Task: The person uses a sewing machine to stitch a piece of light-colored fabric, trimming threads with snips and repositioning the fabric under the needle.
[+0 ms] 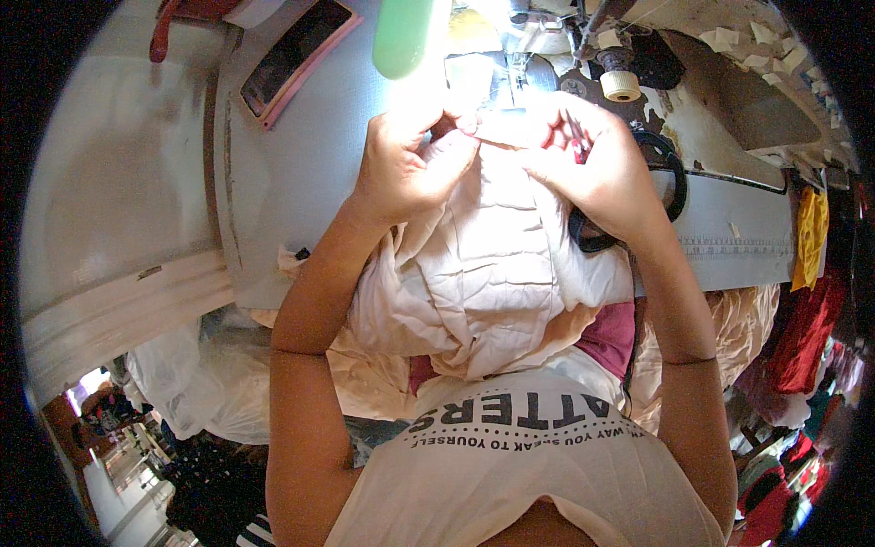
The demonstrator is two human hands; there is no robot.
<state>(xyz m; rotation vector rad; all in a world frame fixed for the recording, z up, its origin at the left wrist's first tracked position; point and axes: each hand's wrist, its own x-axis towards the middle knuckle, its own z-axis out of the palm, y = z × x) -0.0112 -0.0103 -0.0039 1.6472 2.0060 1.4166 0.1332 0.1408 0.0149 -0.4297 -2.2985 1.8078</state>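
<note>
Cream-coloured cloth (492, 255) hangs in creases from both hands down over my lap, its far edge lifted in front of a sewing machine (538, 59). My left hand (410, 169) pinches that edge between thumb and fingers. At the other end of the same edge, my right hand (602, 164) is closed on the cloth too. A small red thing (581, 146) shows between the right fingers; its kind I cannot make out. Bright light washes out the fabric near the fingertips and the needle area.
A phone in a pink case (301, 59) lies at the far left of the table (273, 182). A pale green rounded object (401, 41) stands beside the machine. Near my right wrist is a black loop (676, 178). Yellow cloth (809, 237) hangs at right; clear plastic (214, 383) lies at left.
</note>
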